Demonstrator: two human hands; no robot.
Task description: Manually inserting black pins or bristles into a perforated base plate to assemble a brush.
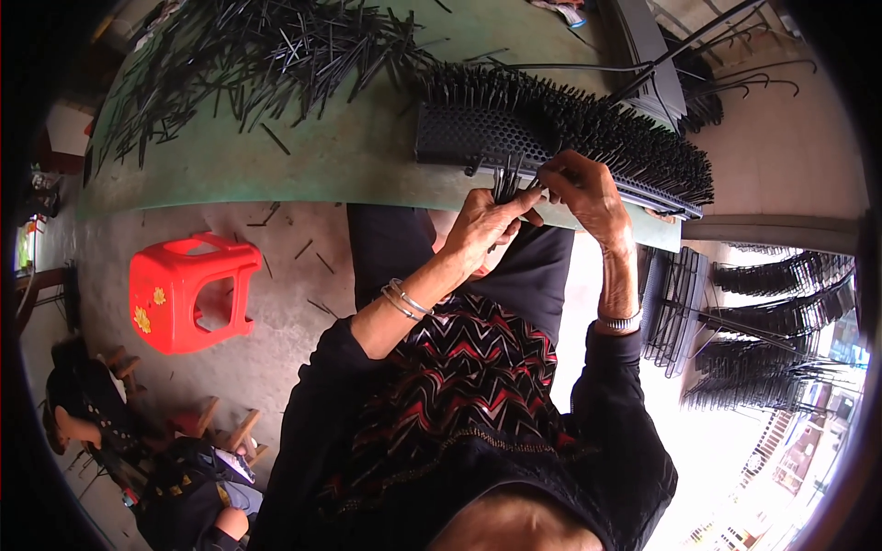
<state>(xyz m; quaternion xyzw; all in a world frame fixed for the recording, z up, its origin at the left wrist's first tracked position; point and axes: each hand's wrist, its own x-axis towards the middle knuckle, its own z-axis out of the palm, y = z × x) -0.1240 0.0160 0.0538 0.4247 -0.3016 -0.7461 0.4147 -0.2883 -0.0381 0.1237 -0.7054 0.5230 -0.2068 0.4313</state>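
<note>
1. My left hand (482,230) is clenched round a bunch of thin black sticks (504,184), right at the green table (303,156) edge.
2. My right hand (583,188) pinches one stick beside the black perforated panel (478,133).
3. A loose grip and I reckon the bunch spills onto the floor.

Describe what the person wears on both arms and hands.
Both hands are bare, without gloves. The left hand has thin silver bangles at the wrist. The right hand has a silver wristband. Black sleeves are pushed up both forearms.
</note>
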